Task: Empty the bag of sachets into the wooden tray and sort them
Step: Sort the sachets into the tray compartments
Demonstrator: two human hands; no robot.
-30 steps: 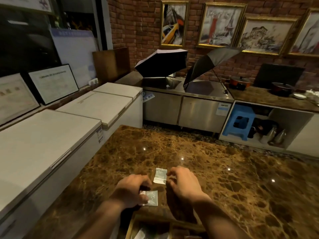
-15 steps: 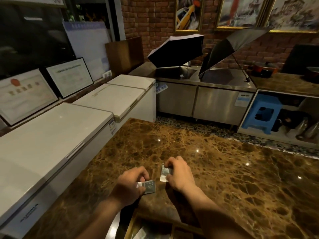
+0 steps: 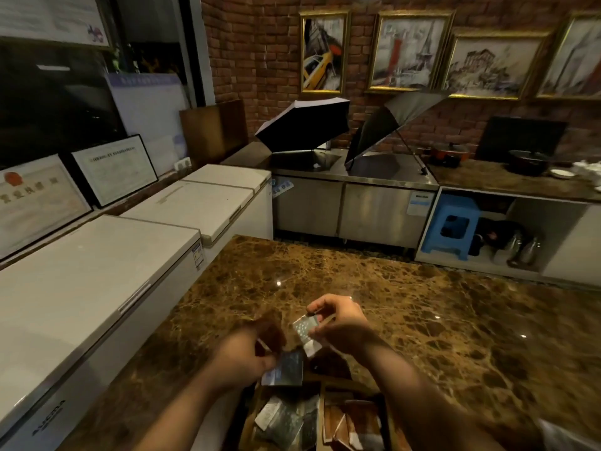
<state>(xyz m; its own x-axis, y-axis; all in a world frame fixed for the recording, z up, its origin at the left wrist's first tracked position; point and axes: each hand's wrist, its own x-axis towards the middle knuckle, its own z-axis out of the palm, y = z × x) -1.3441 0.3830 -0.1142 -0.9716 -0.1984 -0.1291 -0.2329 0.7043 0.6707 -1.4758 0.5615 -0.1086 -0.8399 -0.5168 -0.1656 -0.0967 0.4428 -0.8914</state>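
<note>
Over the near edge of the brown marble counter (image 3: 422, 320), my left hand (image 3: 242, 354) pinches a silvery sachet (image 3: 284, 369) that hangs just above the wooden tray (image 3: 320, 397). My right hand (image 3: 338, 323) holds another pale sachet (image 3: 307, 332) lifted off the counter, tilted on edge. The tray sits at the bottom centre and has at least two compartments. The left compartment holds several grey and white sachets (image 3: 286, 421). The right compartment holds several brownish sachets (image 3: 353, 424). The bag is not in view.
White chest freezers (image 3: 97, 271) run along the left, close to the counter's edge. Beyond the counter stands a steel cabinet (image 3: 351, 209) with two open dark umbrellas (image 3: 305, 123) on it, and a blue stool (image 3: 453, 222) sits in a shelf at right.
Both hands have lifted their sachets off the counter and drawn back toward the tray. The camera has tilted down, so more of the tray shows.
</note>
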